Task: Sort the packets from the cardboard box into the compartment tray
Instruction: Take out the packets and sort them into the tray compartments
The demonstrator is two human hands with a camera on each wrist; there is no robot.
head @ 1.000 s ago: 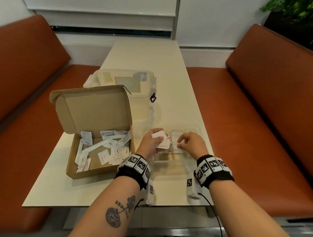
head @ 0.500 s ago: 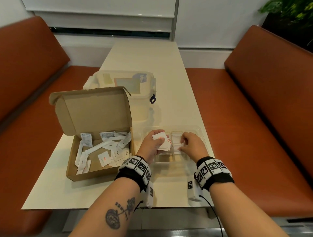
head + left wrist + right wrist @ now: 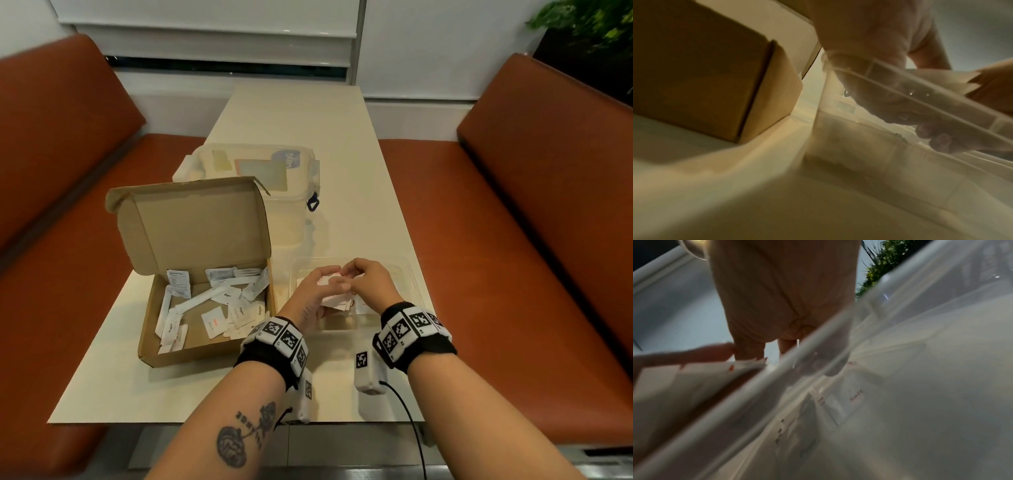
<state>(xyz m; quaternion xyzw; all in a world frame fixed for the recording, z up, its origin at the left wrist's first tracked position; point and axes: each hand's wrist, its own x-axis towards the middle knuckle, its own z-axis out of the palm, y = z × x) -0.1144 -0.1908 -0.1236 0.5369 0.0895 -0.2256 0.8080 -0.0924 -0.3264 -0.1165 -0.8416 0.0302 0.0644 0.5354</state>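
While the cardboard box (image 3: 202,301) sits open at centre-left of the head view, its near edge well back from the desk (image 3: 301,116) front, open desk stretches toward the top of the frame beyond a lidded plastic tub (image 3: 274,192). Both hands have drawn together since a moment ago: the left hand (image 3: 313,294) grips a small stack of white packets (image 3: 334,298), and the right hand (image 3: 368,284), earlier down in the clear compartment tray (image 3: 407,274), now pinches at that stack above it. Salt-printed packets lie in the tray; more fill the box.
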